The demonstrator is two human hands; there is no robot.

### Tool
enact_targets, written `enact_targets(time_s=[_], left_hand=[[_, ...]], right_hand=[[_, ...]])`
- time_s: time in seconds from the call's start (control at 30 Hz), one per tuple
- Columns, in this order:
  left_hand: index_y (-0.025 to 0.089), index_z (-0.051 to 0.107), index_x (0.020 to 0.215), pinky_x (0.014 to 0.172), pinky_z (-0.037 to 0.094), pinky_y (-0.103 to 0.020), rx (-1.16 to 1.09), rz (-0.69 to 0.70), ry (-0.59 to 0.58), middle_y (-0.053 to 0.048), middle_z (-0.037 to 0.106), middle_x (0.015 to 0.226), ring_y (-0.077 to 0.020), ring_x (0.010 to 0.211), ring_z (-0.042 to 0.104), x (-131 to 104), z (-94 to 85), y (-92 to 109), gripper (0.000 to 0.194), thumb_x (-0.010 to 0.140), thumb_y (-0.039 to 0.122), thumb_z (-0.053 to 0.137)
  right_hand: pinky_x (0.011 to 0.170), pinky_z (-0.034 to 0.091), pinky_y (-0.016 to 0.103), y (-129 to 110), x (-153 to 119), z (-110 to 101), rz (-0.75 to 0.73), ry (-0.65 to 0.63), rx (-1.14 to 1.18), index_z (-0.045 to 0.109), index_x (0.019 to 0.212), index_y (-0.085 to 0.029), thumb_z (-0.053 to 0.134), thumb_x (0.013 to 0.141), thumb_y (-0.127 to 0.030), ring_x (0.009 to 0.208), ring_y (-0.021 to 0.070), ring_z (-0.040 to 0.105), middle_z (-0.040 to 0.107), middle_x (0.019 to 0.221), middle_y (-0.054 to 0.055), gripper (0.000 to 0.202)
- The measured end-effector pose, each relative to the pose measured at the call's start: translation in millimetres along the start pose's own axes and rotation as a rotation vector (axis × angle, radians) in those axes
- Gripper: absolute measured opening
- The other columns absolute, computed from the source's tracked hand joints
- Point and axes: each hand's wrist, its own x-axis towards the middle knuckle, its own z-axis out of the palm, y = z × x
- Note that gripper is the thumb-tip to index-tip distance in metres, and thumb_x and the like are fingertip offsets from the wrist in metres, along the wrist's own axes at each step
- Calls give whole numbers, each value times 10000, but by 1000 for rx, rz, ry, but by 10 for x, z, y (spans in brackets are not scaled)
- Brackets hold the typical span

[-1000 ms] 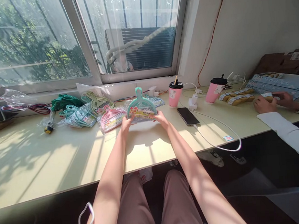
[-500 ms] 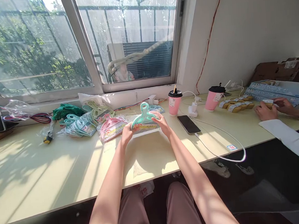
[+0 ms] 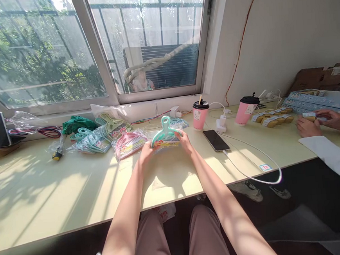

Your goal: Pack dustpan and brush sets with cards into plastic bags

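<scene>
A mint-green mini dustpan and brush set [image 3: 166, 133] with a looped handle and a printed yellow card is held upright over the table in both hands. At its left edge, my left hand [image 3: 147, 151] is closed on it, thumb side up. The right edge is gripped by my right hand [image 3: 184, 140]. Just to the left lies a pink dustpan set [image 3: 130, 141] in clear plastic wrap. Behind that are an olive-green set [image 3: 109, 123] and several blue-green wrapped sets [image 3: 93, 140]. Another wrapped set [image 3: 179, 122] lies behind the held one.
To the right are a phone [image 3: 216, 140] on a white cable, a charger [image 3: 220, 123] and two pink cups [image 3: 199, 117]. A co-worker's hands [image 3: 308, 125] hold a small yellow item beside similar pieces [image 3: 271, 117]. A yellow-black tool [image 3: 57, 154] lies at left.
The view has shifted slightly. Both hands still hold the mint-green set in nearly the same place, and its lower edge seems slightly changed in tilt.
</scene>
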Motion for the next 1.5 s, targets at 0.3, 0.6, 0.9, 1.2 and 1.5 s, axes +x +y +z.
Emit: enact_targets(time_s=[0.3,0.6,0.9,1.2,1.5], left_hand=[[214,705,1164,1111,481,-425,-279,102,133,-133,728,1241,-309,1279,630,-10,108,264,639,846,767,664],[196,786,1102,1099,472,-406,-184,220,149,-125,760,1238,-319,1232,659,50,244,246,728,883,846,541],[190,793,1011,1067,488,-395,-175,156,259,-124,777,1140,-316,1177,671,63,361,232,652,915,791,558],[177,808,1074,1158,448,-452,-228,194,193,-152,763,1240,-352,1303,636,68,376,196,717,884,828,577],[167,774,1272,1232,394,-474,-130,199,103,-145,682,1434,-357,1443,547,94,343,103,814,932,840,467]], right_hand=[[1191,434,429,-53,19,-80,48,-2,124,695,1221,-254,552,900,-751,1363,264,570,721,1308,64,609],[1130,460,386,-4,39,-1,-49,132,-16,630,1075,-236,316,978,-811,1244,243,601,692,1233,94,663],[1082,442,344,26,67,-26,-67,100,-111,613,1110,-235,340,1008,-764,1225,227,558,690,1207,76,604],[1070,492,386,-99,-19,-23,-114,224,-108,640,1078,-257,472,923,-777,1160,264,640,723,1149,71,567],[1077,495,428,-66,27,-51,-30,251,-100,668,1072,-250,514,922,-744,1170,279,643,744,1156,80,539]])
